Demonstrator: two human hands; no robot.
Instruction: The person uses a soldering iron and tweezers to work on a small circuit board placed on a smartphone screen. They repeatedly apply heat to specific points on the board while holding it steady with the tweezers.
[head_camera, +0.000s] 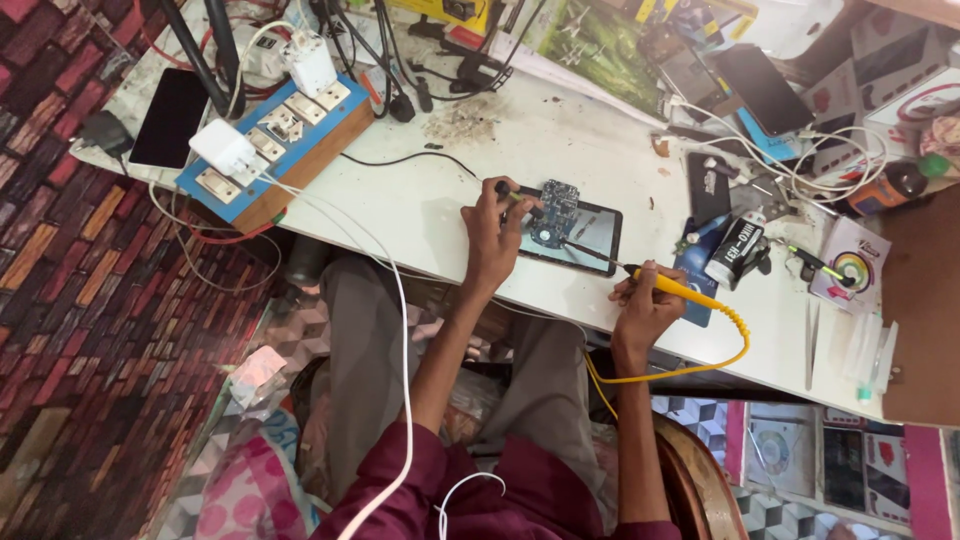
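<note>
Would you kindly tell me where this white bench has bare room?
Free: the white bench top between the blue socket board, left hand and black-framed tablet. Crowded: beyond the right hand, around the white bottle.

Both forearms stretched forward, elbows bent. Left hand (490, 235) curled, fingertips pinching down. Right hand (645, 300) lower and right of it, fist closed in a pen-like grip, wrist cocked inward.
</note>
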